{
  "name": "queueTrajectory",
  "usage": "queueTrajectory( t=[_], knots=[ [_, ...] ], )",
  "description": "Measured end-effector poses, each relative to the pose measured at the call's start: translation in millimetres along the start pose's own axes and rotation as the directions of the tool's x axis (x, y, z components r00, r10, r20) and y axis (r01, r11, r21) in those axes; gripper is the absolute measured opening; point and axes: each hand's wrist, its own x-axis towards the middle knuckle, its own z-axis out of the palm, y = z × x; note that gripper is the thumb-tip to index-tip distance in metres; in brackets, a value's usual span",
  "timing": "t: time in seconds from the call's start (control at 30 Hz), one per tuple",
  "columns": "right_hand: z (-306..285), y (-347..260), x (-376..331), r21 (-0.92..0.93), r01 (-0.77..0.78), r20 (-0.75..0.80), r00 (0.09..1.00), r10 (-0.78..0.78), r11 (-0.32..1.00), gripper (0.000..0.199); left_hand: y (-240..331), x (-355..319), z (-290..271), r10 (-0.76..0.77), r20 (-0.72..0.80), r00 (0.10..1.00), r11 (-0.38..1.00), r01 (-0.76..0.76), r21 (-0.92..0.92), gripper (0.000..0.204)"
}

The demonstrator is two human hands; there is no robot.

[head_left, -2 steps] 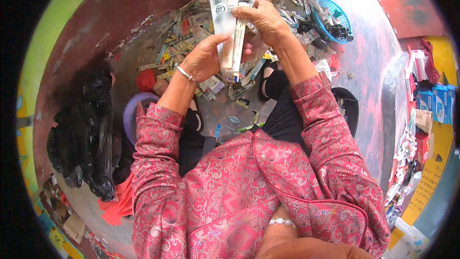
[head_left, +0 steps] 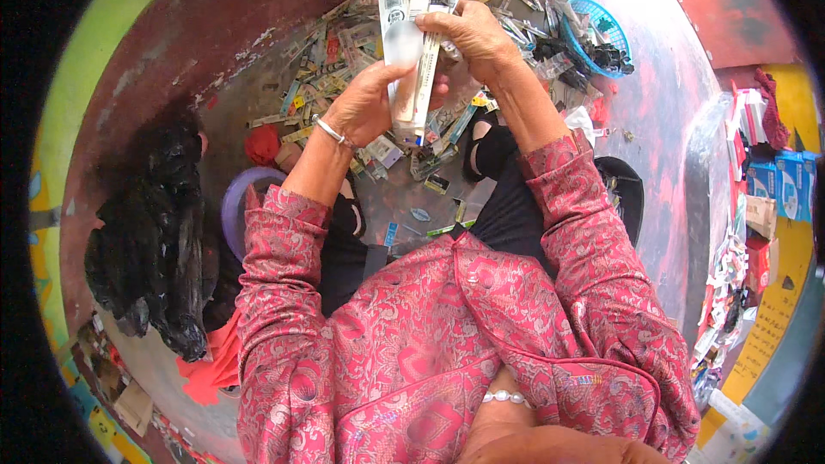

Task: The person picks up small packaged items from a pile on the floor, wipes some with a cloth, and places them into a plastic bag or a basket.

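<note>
1. Left hand [head_left: 365,107] grips the flattened tubes [head_left: 406,56] from below, above the floor's scrap pile [head_left: 344,43].
2. Right hand [head_left: 473,34] pinches their tops.
3. Step, judged: squaring the bundle; next needs edges aligned.

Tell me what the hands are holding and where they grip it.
A bundle of flat white tubes: the left hand grips its lower end, the right hand its upper part.

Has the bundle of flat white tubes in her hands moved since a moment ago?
No. The tubes sit at the same spot against the blue basket, held by the left hand and right hand.
</note>
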Motion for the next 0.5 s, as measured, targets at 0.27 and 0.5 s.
queueTrajectory(
  t=[0.27, 0.5],
  knots=[
    [-3, 3, 4, 0.052, -0.042, 0.037, 0.999, 0.040, 0.998, 0.031, 4, 0, 7, 0.036, -0.128, 0.991, 0.993, -0.022, 0.114, 0.029],
    [-14, 5, 12, 0.274, -0.008, -0.173, 0.983, 0.058, 0.962, 0.027, -3, 1, -1, 0.160, -0.232, 0.960, 0.973, -0.113, 0.201, 0.025]
  ],
)
